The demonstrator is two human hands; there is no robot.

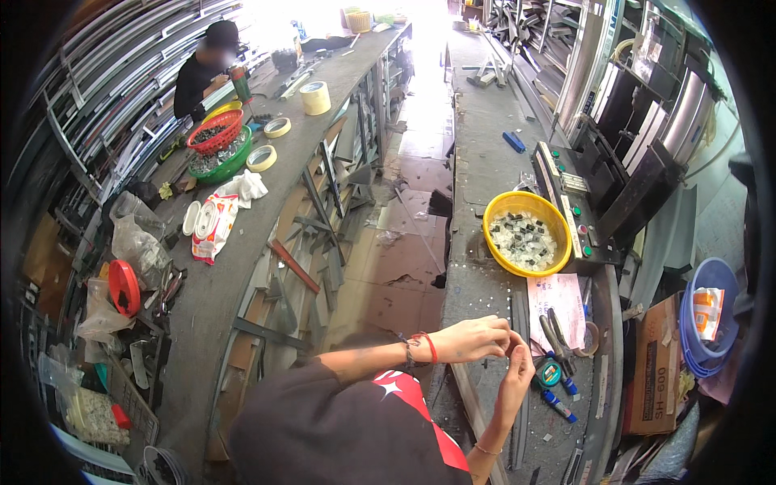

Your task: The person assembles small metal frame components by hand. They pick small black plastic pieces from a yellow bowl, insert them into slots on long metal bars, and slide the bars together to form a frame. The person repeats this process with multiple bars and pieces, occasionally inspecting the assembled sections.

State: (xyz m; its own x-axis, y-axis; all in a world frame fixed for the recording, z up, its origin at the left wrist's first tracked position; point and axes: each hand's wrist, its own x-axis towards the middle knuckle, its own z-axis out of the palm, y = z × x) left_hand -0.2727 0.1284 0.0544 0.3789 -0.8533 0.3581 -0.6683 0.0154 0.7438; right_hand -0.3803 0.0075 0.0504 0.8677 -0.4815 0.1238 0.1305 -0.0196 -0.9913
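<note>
My left hand [471, 339], with a red band at its wrist, reaches across from the left with its fingers bent. Close against it is my right hand [515, 380], its fingertips pinched near the left ones. Whatever they may hold between them is too small or hidden to make out. Beyond the hands stands a yellow basket [489, 242] of small clear and black pieces. Pliers [558, 335], blue markers [559, 406] and a small round green-topped container [550, 373] lie just right of my right hand. A paper sheet [566, 295] with handwriting is under the pliers.
A machine with green buttons [558, 186] borders the bench at right, with a cardboard box [653, 364] and blue basins [711, 323] beyond. Across the aisle, another bench [218, 299] bears tape rolls [315, 98], red and green baskets [222, 168] and wipes [214, 226]; a person [206, 73] works behind it.
</note>
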